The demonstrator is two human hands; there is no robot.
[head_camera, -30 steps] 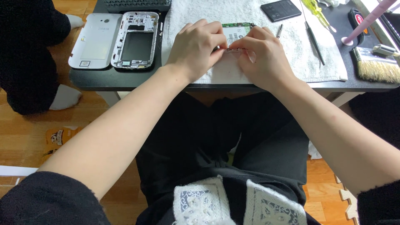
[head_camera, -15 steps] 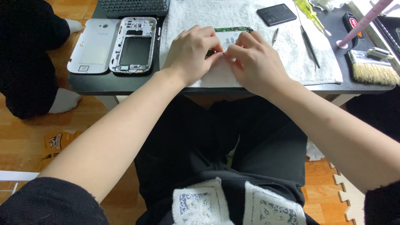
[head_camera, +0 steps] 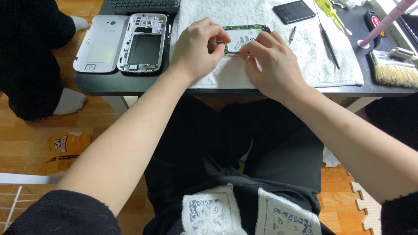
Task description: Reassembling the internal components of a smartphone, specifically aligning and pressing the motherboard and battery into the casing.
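My left hand (head_camera: pixel 198 48) is pinched narrow on a thin tool (head_camera: pixel 216 42) whose tip points right, into the left edge of the board (head_camera: pixel 241 37). My right hand (head_camera: pixel 272 63) sits at the board's lower right corner, fingertips (head_camera: pixel 250 48) pressed on its near edge; whether they grip or only steady it I cannot tell. The board lies flat on the white towel (head_camera: pixel 305 61), long axis left to right, between both hands and touching each. Well left on the dark table (head_camera: pixel 130 82) lie the frame (head_camera: pixel 143 42) and back cover (head_camera: pixel 100 43); the battery (head_camera: pixel 296 11) and brush (head_camera: pixel 394 72) lie off right.
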